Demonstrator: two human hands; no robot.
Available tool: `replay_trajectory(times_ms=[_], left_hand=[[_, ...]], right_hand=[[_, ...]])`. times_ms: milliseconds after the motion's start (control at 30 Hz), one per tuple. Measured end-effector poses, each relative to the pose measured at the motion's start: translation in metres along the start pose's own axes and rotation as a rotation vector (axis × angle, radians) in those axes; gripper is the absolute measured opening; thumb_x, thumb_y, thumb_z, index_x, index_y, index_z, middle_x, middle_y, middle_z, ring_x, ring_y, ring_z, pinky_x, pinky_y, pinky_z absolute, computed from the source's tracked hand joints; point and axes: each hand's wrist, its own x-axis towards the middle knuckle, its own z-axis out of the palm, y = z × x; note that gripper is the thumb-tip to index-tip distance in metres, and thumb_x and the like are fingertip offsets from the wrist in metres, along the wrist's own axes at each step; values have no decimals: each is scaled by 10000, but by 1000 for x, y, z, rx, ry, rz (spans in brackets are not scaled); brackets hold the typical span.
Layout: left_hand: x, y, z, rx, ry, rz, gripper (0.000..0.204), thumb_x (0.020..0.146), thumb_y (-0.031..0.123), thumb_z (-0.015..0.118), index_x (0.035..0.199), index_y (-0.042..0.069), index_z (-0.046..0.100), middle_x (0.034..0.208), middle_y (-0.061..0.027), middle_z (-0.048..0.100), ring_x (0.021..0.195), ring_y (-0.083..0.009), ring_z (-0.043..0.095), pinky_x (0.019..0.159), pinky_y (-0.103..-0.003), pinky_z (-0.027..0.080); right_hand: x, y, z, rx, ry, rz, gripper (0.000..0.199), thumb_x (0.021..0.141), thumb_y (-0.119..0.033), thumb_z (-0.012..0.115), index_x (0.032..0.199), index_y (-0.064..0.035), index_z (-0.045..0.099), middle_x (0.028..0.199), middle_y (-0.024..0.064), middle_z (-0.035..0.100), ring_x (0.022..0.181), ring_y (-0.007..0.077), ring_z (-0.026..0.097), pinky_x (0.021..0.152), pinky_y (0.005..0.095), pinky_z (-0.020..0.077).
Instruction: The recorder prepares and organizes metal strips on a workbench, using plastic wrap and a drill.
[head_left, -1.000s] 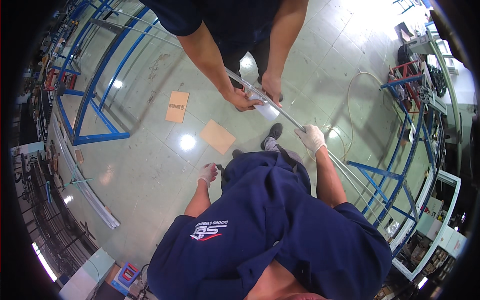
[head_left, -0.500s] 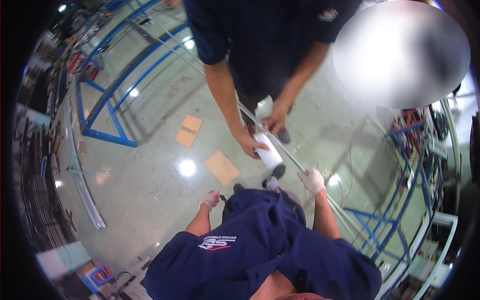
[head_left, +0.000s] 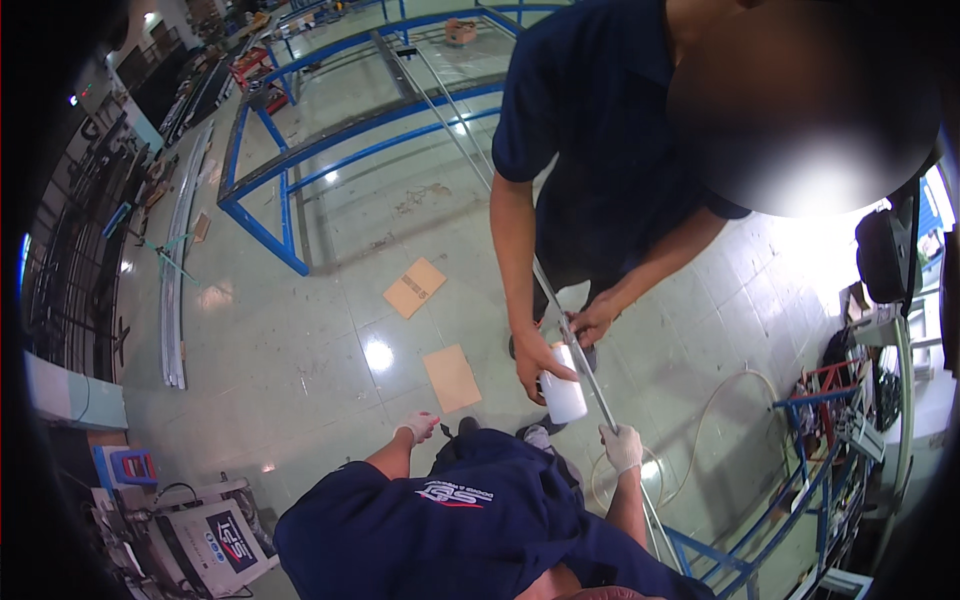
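Note:
My right hand (head_left: 622, 447), in a pale glove, is closed around a long thin metal profile (head_left: 597, 390). The profile slants away from me past the co-worker toward the blue frame. My left hand (head_left: 420, 427), also gloved with reddish bare fingertips, hovers off to the left near my body. Its fingers are curled together; whatever they may hold is too small to tell. Across from me, a co-worker's hand (head_left: 543, 365) grips a white roll (head_left: 566, 398) next to the profile. The co-worker's other hand (head_left: 597, 320) is at the profile, just beyond the roll.
Two flat cardboard pieces (head_left: 452, 378) lie on the tiled floor. A blue metal frame (head_left: 262, 235) stands far left, another blue rack (head_left: 745, 570) near right. Long pale profiles (head_left: 175, 300) rest on the left side. A hose (head_left: 700, 430) loops across the floor at right.
My view has tilted up, showing more of the co-worker and the far frame. The co-worker's hand and the white roll have come nearer my right hand, which still holds the profile.

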Motion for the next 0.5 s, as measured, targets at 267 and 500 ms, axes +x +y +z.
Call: replay_trajectory(times_ms=[267, 500], left_hand=[[4, 0, 5, -41, -14, -6, 272, 965, 342, 701, 1178, 174, 684, 684, 58, 519, 545, -103, 488, 516, -332, 375], [8, 6, 7, 64, 32, 19, 306, 921, 391, 688, 1107, 149, 713, 719, 35, 572, 580, -128, 556, 543, -321, 454]], right_hand=[[-23, -19, -4, -26, -34, 12, 462, 905, -488, 653, 807, -54, 777, 719, 153, 723, 734, 314, 735, 714, 423, 539], [-30, -28, 0, -159, 22, -30, 505, 959, -516, 613, 936, -41, 782, 907, 256, 723, 915, 458, 705, 818, 535, 536]])
